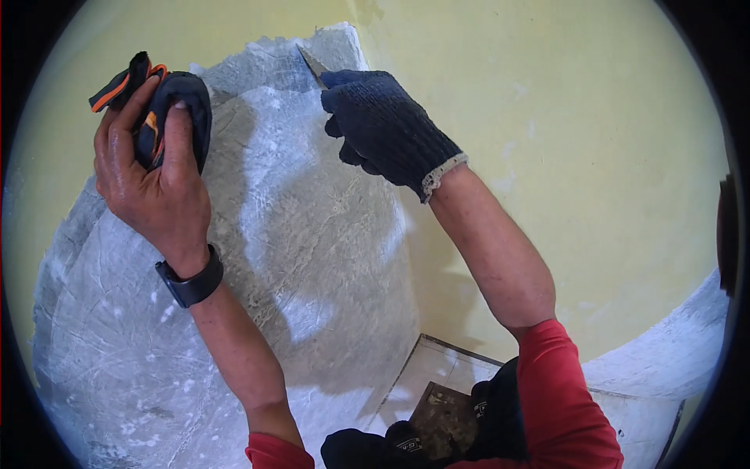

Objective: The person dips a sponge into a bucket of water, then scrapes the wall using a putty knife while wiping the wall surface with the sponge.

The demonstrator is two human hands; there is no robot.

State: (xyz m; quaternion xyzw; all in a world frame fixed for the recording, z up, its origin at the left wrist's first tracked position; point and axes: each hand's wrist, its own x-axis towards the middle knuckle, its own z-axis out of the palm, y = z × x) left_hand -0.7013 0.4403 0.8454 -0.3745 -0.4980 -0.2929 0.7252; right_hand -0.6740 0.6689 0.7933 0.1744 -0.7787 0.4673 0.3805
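Observation:
My left hand (160,180), bare and with a black watch (195,283) on its wrist, grips a bunched dark cloth (187,98) with orange edging. It is up by the left part of a bare grey wall patch (312,227). A dark knitted glove covers my right hand (383,121), whose fingers close around a tool with a pointed metal blade (311,61). The blade's tip lies at the upper part of the grey patch, near its right corner. The glove hides the handle, and I cannot tell the tool's exact kind.
Yellow paint (547,133) surrounds the grey patch, whose upper edge is ragged. A wall corner runs down beside the patch. Below are pale floor tiles (414,375), a brown square piece (444,414) and my dark-clad legs. Another grey area (676,352) shows at lower right.

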